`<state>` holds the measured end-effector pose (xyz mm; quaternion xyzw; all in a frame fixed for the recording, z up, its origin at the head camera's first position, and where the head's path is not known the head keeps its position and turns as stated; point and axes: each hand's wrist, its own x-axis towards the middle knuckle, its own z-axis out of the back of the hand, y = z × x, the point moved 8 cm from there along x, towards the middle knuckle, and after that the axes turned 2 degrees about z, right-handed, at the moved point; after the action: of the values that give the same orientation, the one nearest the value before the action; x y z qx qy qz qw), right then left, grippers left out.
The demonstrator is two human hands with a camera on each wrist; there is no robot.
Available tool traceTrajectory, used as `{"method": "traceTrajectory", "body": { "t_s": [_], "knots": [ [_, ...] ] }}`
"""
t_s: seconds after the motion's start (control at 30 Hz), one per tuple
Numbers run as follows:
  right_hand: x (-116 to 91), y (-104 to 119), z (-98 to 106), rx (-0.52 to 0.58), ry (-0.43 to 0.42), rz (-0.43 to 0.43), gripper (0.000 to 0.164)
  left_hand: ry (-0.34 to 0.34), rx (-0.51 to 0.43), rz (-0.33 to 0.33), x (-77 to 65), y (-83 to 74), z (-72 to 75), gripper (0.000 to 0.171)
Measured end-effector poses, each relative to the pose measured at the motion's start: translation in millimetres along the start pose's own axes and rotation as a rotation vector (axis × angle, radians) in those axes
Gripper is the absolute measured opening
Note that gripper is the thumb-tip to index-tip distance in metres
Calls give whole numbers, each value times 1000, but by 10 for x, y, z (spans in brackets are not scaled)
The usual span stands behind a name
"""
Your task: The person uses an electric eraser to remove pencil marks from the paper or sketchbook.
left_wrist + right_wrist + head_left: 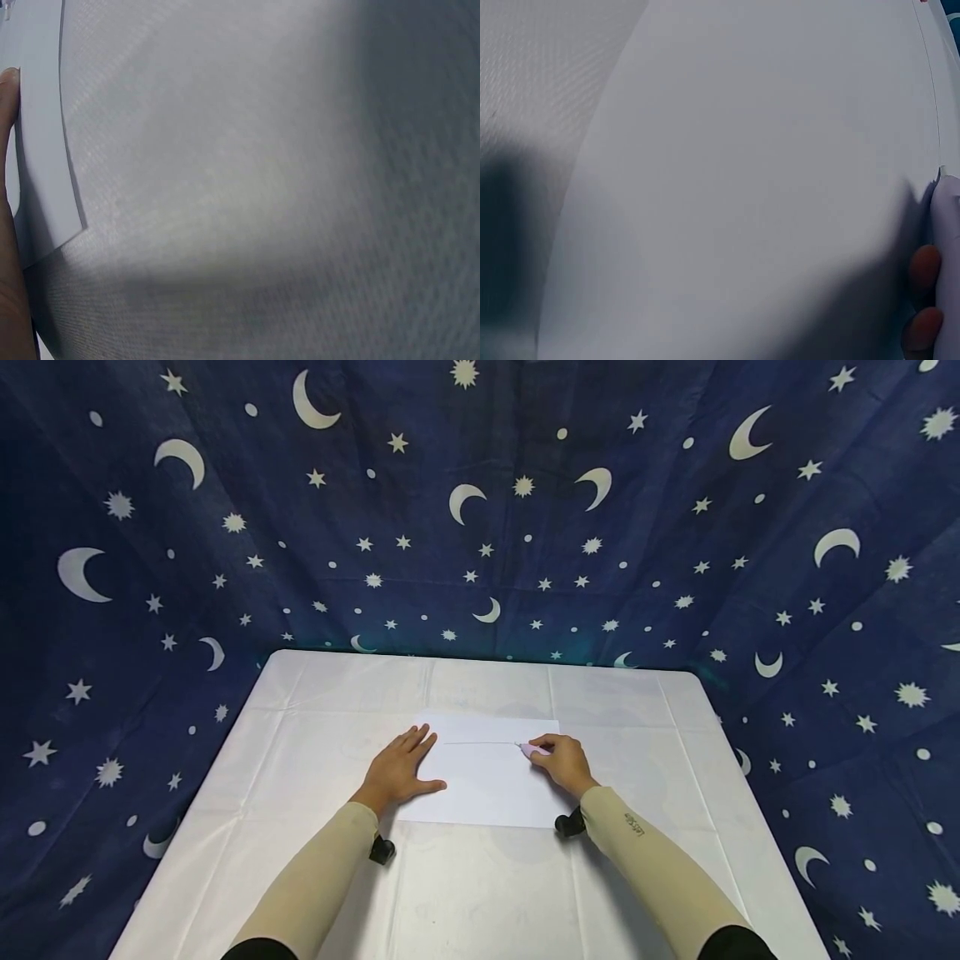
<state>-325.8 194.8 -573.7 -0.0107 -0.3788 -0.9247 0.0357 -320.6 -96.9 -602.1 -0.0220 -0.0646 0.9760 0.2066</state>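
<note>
A white sheet of paper (pixel 487 785) lies flat, with a thin dark line (pixel 476 743) running across it near its far edge. My right hand (pixel 566 764) pinches a lavender pen-shaped tool (pixel 534 750) with its small tip at the line's right end. In the right wrist view the tool's wide lavender body (pixel 948 225) shows, with two fingertips (pixel 925 266) against it. Whether it is a pen or a cutter, I cannot tell. Fingers and thumb spread, my left hand (pixel 401 768) presses on the paper's left side. Only a sliver of that hand (pixel 9 150) appears in the left wrist view.
A white-covered table (pixel 480 893) with fold creases carries the paper. Behind and beside it hangs a dark blue curtain (pixel 420 485) printed with moons and stars. Black devices (pixel 382 850) sit at both wrists, below pale sleeves.
</note>
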Motion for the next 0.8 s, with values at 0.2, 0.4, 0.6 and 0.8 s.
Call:
{"method": "traceTrajectory", "body": {
  "t_s": [0.2, 0.4, 0.6, 0.8],
  "knots": [
    [-11, -13, 45, -15, -12, -16, 17, 2, -12, -6, -3, 0, 10, 102],
    [-1, 11, 32, -9, -2, -16, 17, 5, -12, -10, -1, 4, 7, 102],
    [24, 73, -12, 7, 1, -7, 18, 13, -39, -6, 1, 12, 6, 102],
    [34, 77, -42, -1, 6, -12, 17, 21, -44, -1, -6, 7, -1, 101]
  ]
}}
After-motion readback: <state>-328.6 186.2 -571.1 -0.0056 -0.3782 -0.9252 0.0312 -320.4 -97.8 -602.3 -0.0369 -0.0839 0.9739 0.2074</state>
